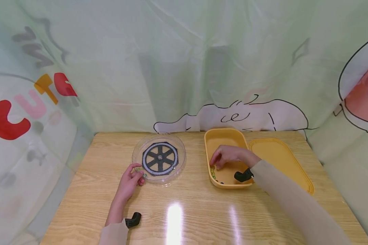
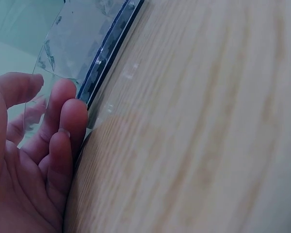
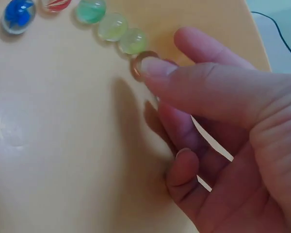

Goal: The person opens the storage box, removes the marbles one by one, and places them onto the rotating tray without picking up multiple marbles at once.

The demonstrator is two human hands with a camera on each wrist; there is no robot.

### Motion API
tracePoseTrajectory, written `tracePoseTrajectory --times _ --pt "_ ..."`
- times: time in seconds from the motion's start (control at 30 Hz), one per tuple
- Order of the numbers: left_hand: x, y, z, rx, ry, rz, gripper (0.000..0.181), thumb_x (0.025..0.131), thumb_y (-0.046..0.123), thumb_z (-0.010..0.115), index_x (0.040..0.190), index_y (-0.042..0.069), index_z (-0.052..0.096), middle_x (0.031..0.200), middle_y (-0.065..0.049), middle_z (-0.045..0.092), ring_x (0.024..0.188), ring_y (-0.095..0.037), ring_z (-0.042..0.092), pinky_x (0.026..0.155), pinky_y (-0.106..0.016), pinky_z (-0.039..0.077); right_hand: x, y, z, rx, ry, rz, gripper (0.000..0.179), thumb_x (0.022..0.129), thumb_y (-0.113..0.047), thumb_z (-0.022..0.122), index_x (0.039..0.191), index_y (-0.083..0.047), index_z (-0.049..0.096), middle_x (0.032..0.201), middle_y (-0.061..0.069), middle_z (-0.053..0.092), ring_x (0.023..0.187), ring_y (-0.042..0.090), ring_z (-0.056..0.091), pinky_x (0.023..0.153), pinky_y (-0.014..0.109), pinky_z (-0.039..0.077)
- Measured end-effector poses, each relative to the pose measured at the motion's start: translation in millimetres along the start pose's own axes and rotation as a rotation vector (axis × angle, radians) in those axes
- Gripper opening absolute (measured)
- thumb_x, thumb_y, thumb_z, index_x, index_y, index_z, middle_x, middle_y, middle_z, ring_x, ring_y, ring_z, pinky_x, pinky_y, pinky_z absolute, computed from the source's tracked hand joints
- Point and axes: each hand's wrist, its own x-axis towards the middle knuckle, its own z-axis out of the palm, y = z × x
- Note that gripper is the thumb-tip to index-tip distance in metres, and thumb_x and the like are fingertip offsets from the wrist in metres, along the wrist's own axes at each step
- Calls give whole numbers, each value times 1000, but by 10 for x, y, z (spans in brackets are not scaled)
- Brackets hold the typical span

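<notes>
A clear round dish with a black-and-white wheel pattern at its base sits on the table's left half. My left hand holds its near-left wall, the thumb and fingers on either side of the clear side in the left wrist view. Inside the yellow container, my right hand reaches down to its left wall. Thumb and finger pinch an amber marble, partly hidden by the thumb. A row of marbles follows the wall: pale yellow-green, green, red-streaked and blue.
A yellow lid lies flat to the right of the container, partly behind the right forearm. Small marbles lie within the clear dish near its edge. A printed curtain hangs behind the wooden table.
</notes>
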Motion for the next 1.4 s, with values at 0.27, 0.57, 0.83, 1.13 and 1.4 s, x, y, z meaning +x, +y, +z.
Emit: tracePoseTrajectory --times 0.27,0.57,0.83,1.13,1.4 --pt "-91 233 3 -12 -24 -35 31 100 2 55 130 -3 49 71 -15 62 64 -20 61 62 -29 53 44 -39 50 -167 11 -20 18 77 0 82 93 -5 77 84 0 69 74 13 57 70 27 49" --pt "-66 203 8 -23 -33 -36 32 101 3 55 131 -1 49 72 -15 62 66 -20 61 63 -30 54 60 -58 42 -173 6 9 16 78 1 81 92 -5 76 81 -2 67 73 13 56 69 26 47" --pt "-6 17 -10 -3 -3 -11 29 101 6 57 129 5 51 70 -12 62 64 -18 61 61 -28 54 64 -63 38 -151 6 27 16 78 1 81 91 -6 75 78 -2 65 73 14 56 71 29 48" --pt "-24 13 -10 0 5 -5 27 101 7 58 127 8 53 71 -13 62 64 -20 60 62 -29 54 48 -50 29 -113 13 20 15 80 -4 81 94 -6 75 82 0 68 75 16 55 72 28 47" --pt "-26 15 0 5 1 1 28 101 8 57 128 7 52 71 -13 62 63 -20 60 61 -29 53 48 20 23 -44 20 25 15 82 -3 79 95 -6 74 85 1 68 78 17 57 75 29 48"
